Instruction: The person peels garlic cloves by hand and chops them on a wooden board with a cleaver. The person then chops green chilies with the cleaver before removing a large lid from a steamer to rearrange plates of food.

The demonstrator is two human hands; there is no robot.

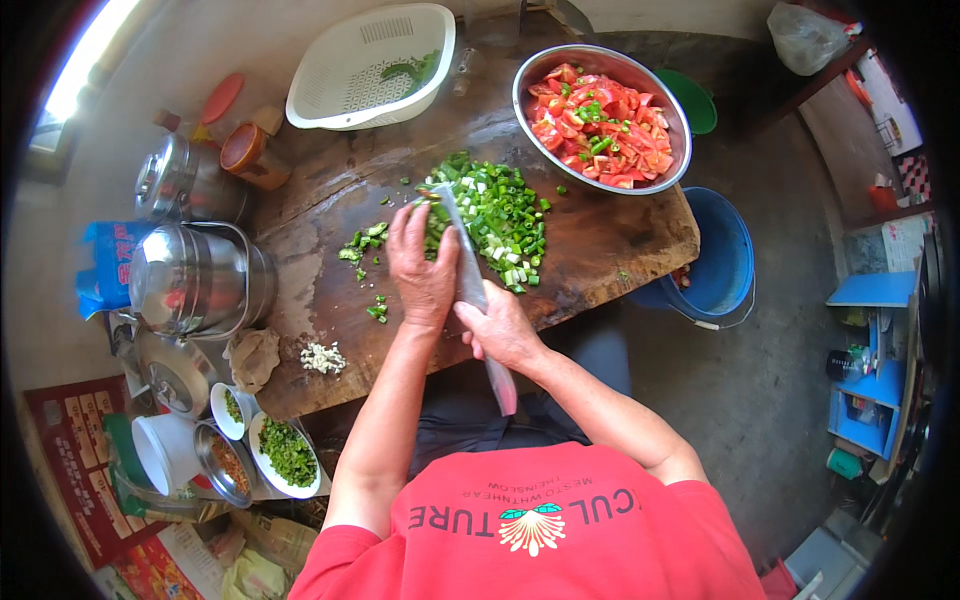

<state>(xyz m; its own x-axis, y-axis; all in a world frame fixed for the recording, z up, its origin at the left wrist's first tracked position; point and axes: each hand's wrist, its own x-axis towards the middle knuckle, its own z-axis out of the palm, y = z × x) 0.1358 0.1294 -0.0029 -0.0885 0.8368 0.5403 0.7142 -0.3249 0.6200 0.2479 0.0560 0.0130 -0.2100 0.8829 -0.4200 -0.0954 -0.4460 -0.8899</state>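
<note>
My right hand [501, 324] grips a long metal knife [466, 251], whose blade is seen almost edge-on and slants up to the left. My left hand [421, 274] lies along the blade's left side, with bent fingers over green peppers [435, 225] that are partly hidden. Right of the blade spreads a heap of chopped green pieces [499, 210], apparently peppers, some with pale insides. Smaller green scraps [364, 244] are scattered to the left. All of this rests on a thick, wet wooden board [600, 240]. Chopped garlic [322, 358] forms a small pile near its front left.
A steel bowl of cut tomatoes [600, 127] stands at the back right, a white plastic basket [352, 82] at the back. Lidded steel pots [199, 277] line the left. Dishes of chopped greens [286, 450] sit front left. A blue bucket [712, 247] stands below the right edge.
</note>
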